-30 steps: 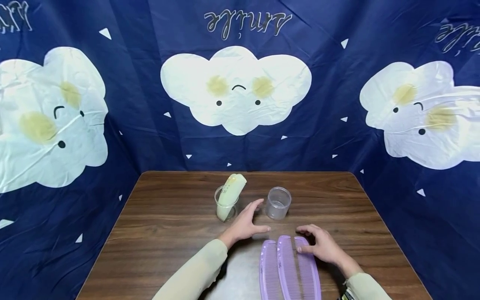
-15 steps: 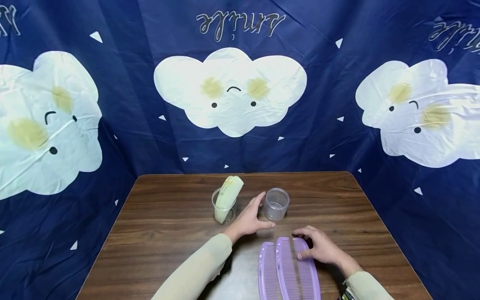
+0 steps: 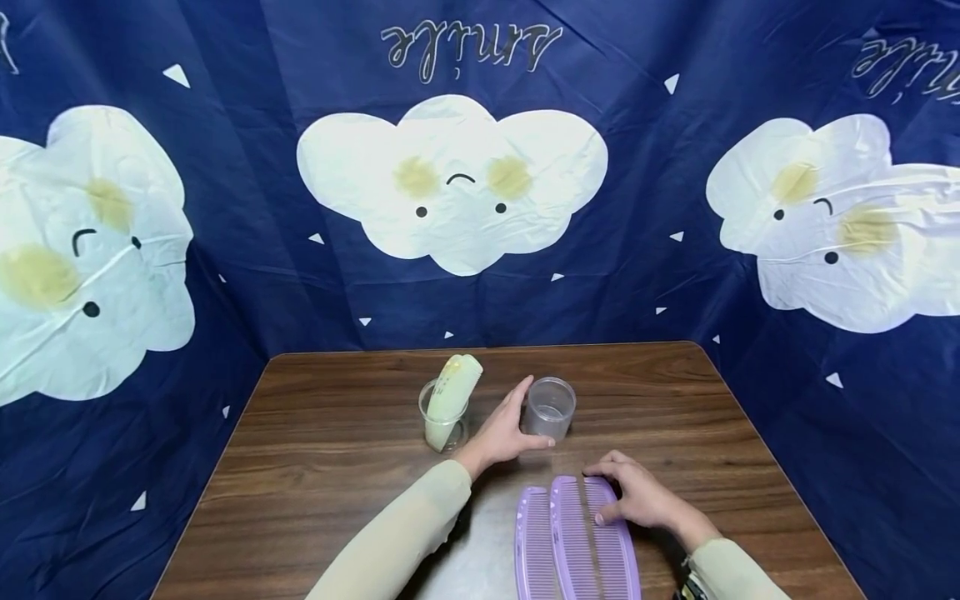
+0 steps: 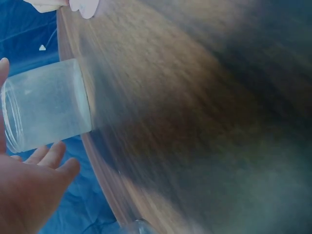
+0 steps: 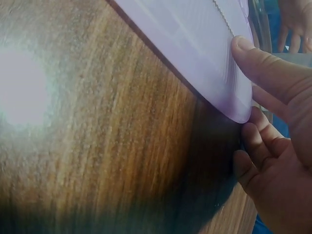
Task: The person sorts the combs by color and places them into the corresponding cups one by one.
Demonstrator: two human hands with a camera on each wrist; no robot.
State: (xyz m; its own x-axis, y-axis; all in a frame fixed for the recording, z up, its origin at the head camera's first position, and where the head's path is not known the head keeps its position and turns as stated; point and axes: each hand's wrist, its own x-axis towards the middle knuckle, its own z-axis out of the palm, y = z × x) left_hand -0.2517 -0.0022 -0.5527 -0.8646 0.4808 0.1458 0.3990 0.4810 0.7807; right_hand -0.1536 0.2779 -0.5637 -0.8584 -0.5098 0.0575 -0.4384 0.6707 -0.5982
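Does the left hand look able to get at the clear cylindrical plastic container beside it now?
Probably yes. The left hand is beside the container, thumb and fingers spread toward it, with nothing visible between the two. The curved purple plastic combs lie nearer the wearer, out of the way.

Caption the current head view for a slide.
Left hand spread beside a clear jar, right hand on the rightmost purple comb; something pale green leans in a clear cup.
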